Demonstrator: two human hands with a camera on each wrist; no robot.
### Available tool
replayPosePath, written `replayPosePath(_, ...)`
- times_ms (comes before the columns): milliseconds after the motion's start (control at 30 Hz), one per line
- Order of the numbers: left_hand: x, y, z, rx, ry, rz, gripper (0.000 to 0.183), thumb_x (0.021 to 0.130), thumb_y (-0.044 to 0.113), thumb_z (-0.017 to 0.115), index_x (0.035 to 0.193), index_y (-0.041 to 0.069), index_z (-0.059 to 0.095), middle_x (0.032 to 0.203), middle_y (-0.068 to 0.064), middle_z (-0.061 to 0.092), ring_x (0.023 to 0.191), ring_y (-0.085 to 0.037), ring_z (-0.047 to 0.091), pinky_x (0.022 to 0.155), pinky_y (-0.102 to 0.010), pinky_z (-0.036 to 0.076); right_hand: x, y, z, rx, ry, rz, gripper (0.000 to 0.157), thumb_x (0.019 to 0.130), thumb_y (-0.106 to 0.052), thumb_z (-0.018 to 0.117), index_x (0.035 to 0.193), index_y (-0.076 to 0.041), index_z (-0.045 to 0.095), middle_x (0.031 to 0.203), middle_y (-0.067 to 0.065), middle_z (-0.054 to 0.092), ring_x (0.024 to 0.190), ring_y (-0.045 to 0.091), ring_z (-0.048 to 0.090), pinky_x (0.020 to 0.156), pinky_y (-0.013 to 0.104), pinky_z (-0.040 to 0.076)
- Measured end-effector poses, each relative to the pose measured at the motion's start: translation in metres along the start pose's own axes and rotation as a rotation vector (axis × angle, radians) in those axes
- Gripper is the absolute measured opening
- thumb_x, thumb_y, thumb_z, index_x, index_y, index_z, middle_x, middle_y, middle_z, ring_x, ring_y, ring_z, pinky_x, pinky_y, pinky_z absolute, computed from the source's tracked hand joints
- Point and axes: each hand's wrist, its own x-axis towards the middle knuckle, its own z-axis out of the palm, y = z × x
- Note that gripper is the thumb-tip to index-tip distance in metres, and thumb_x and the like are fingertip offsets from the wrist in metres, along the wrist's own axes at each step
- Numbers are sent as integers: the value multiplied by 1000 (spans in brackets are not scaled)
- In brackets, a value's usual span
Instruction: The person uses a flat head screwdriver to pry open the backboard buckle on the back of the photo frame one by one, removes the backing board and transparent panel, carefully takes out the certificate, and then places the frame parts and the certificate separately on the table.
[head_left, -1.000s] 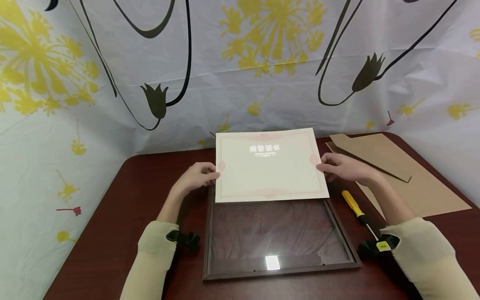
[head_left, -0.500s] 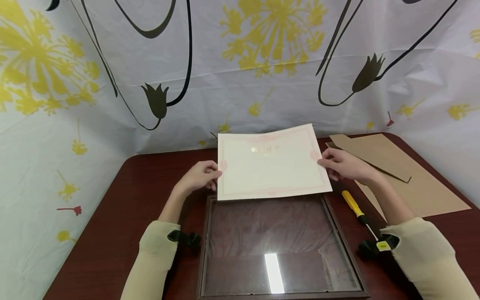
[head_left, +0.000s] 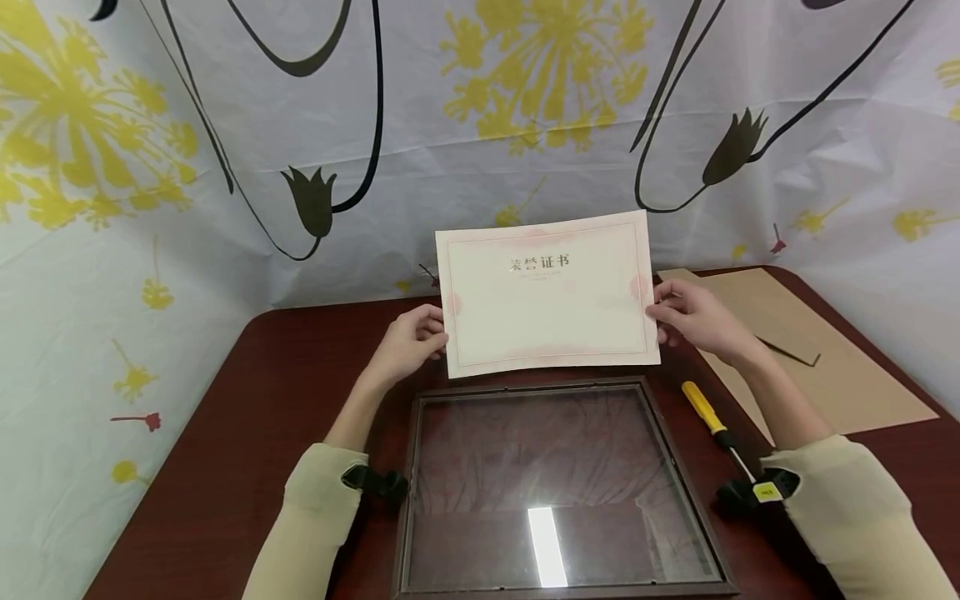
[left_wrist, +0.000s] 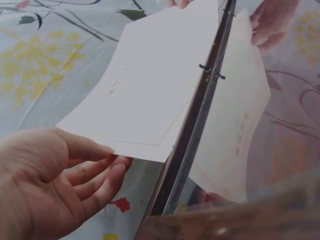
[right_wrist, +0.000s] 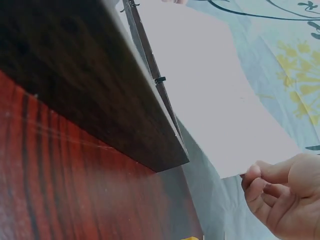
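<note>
A cream certificate [head_left: 547,308] with a pink border and printed characters is held up behind the frame, slightly bowed and tilted toward the head camera. My left hand [head_left: 408,343] pinches its left edge between thumb and fingers; the left wrist view shows that pinch on the certificate [left_wrist: 135,85] closely. On the opposite edge, my right hand [head_left: 697,317] pinches with thumb and fingertips. Nearer to me lies a dark picture frame [head_left: 408,500] with a glass pane [head_left: 525,458] that reflects a bright light. Small dark tabs stand along its inner edge. The certificate's back is hidden.
To the right of the frame lies a yellow-handled screwdriver [head_left: 703,406]. Brown backing board [head_left: 840,367] with a thin dark strut rests at the back right of the dark red table [head_left: 247,467]. A patterned cloth [head_left: 480,125] hangs behind the table.
The certificate has risen away from the frame with both hands and tilted more upright. The frame's far edge, covered earlier, now shows. The frame shifted nearer to me between the first two frames.
</note>
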Motion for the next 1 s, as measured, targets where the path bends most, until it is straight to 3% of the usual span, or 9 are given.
replayPosePath(267,-1,3,8,40,-23,-36,27,100,1,59,125,-6,61,104,-21,69,90,-36,69,81,-45,58,-1,5,-2,-50,16,21,26,104,-8,55,119,12,48,83,18,63,67,18,60,62,34,57)
replayPosePath(433,-2,4,7,62,-105,-104,37,101,4,58,135,-8,56,112,-21,67,97,-36,69,87,-43,56,-1,10,-3,-64,-1,57,26,104,-10,57,117,11,49,80,15,63,66,17,60,62,35,57)
replayPosePath(700,-5,2,5,26,-253,-147,48,103,6,55,146,-11,43,129,-28,59,105,-37,67,93,-43,54,0,15,-2,-66,-58,91,26,103,-9,59,116,12,51,77,13,64,65,19,61,60,30,54)
replayPosePath(1000,-4,-4,7,-4,-330,-145,45,103,4,54,144,-12,45,127,-27,60,106,-34,65,92,-40,54,-1,20,0,-96,-81,119,27,102,-9,60,116,12,52,79,11,63,67,21,62,60,30,53)
